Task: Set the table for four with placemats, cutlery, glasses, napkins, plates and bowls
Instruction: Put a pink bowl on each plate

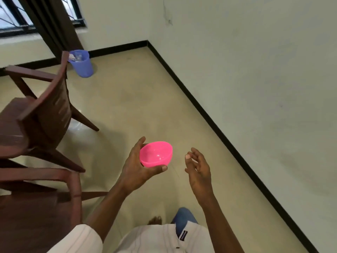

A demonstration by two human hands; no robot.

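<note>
A small pink plastic bowl (pixel 156 154) is held at waist height over the floor, tilted with its opening toward me. My left hand (pixel 137 170) grips it from the left and below, thumb along its lower rim. My right hand (pixel 197 166) hovers a short way to the right of the bowl, fingers spread and holding nothing. No table, placemats or other tableware are in view.
Dark brown wooden chairs stand at the left, one (pixel 42 114) further off and another (pixel 36 198) close by my left arm. A blue waste bin (pixel 82 63) sits by the curtain near the window. A wall (pixel 255 79) with black skirting runs along the right. Beige floor (pixel 136 99) lies ahead.
</note>
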